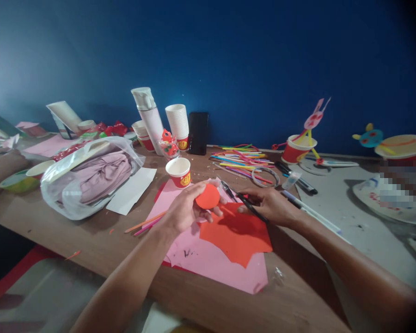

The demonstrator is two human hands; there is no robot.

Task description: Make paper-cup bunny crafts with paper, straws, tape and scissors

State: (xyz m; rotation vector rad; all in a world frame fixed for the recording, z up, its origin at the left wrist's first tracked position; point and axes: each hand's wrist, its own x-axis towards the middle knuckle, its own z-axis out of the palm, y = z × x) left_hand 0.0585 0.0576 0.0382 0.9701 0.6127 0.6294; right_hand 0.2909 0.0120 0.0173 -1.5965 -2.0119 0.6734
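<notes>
Accordingly, the left hand (182,208) is grasping a red paper disc (208,196) above a pink paper sheet (215,268), while the right hand (268,206) is clenched on a black marker (251,206) over an orange-red paper cutout (235,236). Firm, level support of the disc is advised for clean work. Farther along the bench (72,236), a clear cup (168,148) holds red scraps, a plastic bag (90,189) at left holds pink cloth (102,175), and white paper cups (177,121) stand stacked at the far side.
</notes>
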